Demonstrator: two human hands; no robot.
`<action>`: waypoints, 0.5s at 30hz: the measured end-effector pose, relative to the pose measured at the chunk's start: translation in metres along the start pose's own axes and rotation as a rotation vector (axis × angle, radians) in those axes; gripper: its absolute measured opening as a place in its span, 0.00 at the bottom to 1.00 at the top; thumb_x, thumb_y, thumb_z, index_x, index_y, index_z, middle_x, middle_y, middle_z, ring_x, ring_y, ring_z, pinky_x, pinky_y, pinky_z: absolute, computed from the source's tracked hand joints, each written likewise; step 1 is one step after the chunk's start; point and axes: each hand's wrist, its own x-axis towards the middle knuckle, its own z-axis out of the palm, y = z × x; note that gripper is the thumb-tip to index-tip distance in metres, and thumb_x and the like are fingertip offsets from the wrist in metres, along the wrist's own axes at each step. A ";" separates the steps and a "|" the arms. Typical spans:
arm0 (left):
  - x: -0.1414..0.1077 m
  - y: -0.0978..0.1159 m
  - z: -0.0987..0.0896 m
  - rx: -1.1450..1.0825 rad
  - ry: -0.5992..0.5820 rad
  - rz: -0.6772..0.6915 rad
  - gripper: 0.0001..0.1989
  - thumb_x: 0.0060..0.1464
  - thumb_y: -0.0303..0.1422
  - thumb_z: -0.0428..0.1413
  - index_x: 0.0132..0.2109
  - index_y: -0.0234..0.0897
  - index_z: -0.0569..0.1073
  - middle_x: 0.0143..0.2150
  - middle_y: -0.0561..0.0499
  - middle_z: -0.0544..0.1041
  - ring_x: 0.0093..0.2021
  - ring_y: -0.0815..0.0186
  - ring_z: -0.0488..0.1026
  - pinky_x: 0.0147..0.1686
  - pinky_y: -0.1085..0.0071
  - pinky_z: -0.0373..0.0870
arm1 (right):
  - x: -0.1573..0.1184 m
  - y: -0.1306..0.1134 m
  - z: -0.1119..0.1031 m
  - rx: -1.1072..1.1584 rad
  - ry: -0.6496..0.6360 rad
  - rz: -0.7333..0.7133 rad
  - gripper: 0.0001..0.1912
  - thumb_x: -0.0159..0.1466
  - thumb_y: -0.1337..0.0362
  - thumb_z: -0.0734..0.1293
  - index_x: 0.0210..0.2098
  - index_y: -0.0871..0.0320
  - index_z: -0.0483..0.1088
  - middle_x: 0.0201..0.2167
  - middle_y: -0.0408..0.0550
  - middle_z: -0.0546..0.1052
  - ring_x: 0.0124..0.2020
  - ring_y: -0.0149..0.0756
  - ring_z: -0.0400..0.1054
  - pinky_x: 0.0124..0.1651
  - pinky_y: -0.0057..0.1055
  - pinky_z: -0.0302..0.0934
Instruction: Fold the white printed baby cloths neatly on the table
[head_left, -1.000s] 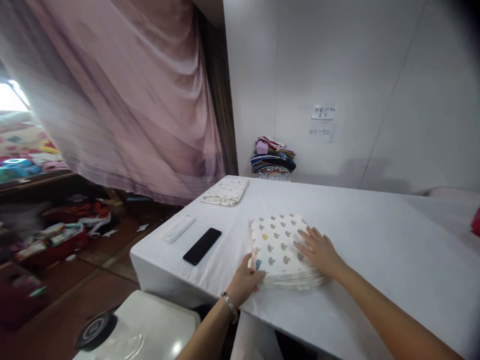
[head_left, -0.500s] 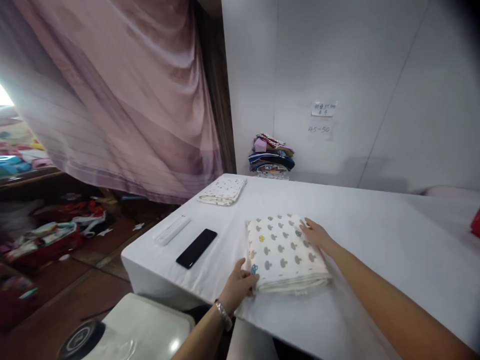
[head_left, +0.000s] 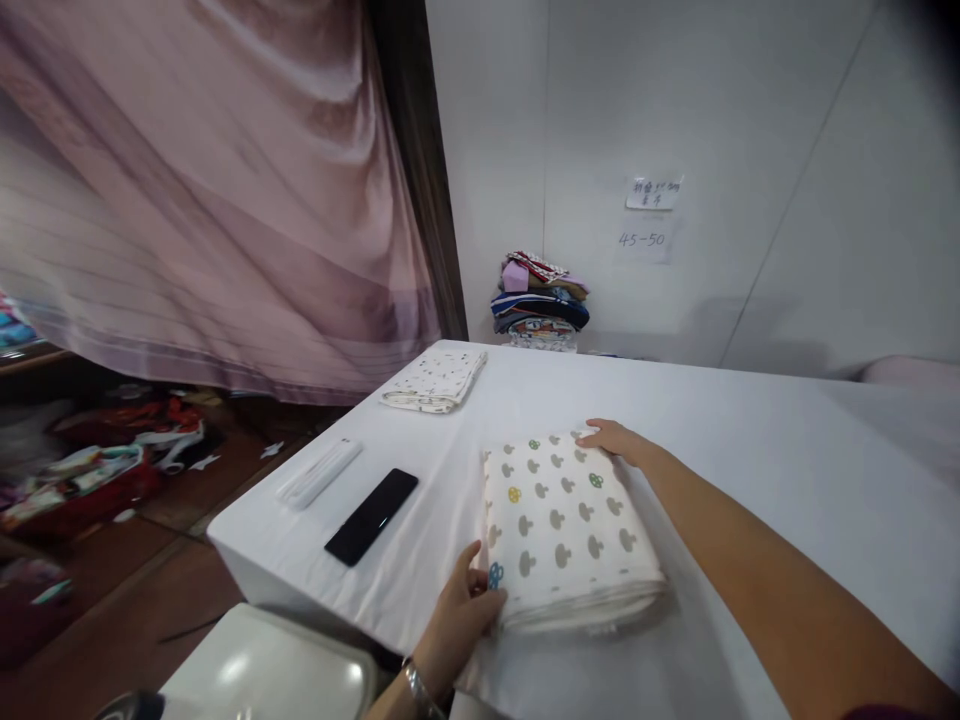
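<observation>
A folded white cloth (head_left: 555, 520) printed with grey mushrooms, and a few in yellow, green and blue, lies on the white-covered table in front of me. At its near left corner, my left hand (head_left: 461, 610), with a silver bracelet at the wrist, grips the edge between thumb and fingers. My right hand (head_left: 615, 440) reaches across to the far right corner and holds it, thumb and fingers close together. The fingertips under the layers are partly hidden. Loose layered edges of the cloth show along the side nearest me.
Left of the cloth lie a black phone (head_left: 373, 515) and a white slim object (head_left: 319, 473). Another folded patterned cloth (head_left: 435, 380) rests at the table's far left corner. Beyond stands a pile of folded fabrics (head_left: 540, 300). A pink curtain (head_left: 247, 200) hangs left; a white stool-like lid (head_left: 270, 665) is below.
My right hand has shifted a little left along the far edge to the corner. My left hand keeps its place at the near left corner. The view has tilted slightly.
</observation>
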 end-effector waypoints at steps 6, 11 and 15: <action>0.001 -0.005 -0.006 -0.003 -0.013 0.035 0.46 0.35 0.31 0.62 0.62 0.31 0.53 0.29 0.54 0.71 0.26 0.70 0.66 0.26 0.74 0.60 | -0.003 -0.009 -0.004 0.137 -0.130 0.026 0.28 0.43 0.61 0.75 0.43 0.62 0.71 0.40 0.57 0.77 0.37 0.45 0.73 0.36 0.34 0.66; 0.028 0.054 -0.017 0.085 -0.082 0.101 0.45 0.36 0.30 0.60 0.63 0.34 0.54 0.29 0.54 0.71 0.28 0.69 0.67 0.29 0.73 0.62 | -0.012 0.000 -0.035 0.239 0.036 0.015 0.30 0.45 0.62 0.74 0.47 0.62 0.69 0.42 0.58 0.76 0.39 0.44 0.72 0.36 0.31 0.66; 0.097 0.119 -0.013 0.324 -0.111 0.106 0.37 0.35 0.26 0.60 0.57 0.33 0.64 0.25 0.56 0.69 0.27 0.70 0.66 0.29 0.74 0.61 | -0.016 0.025 -0.054 0.271 0.288 0.131 0.42 0.47 0.62 0.73 0.59 0.65 0.58 0.49 0.62 0.72 0.41 0.43 0.71 0.34 0.29 0.66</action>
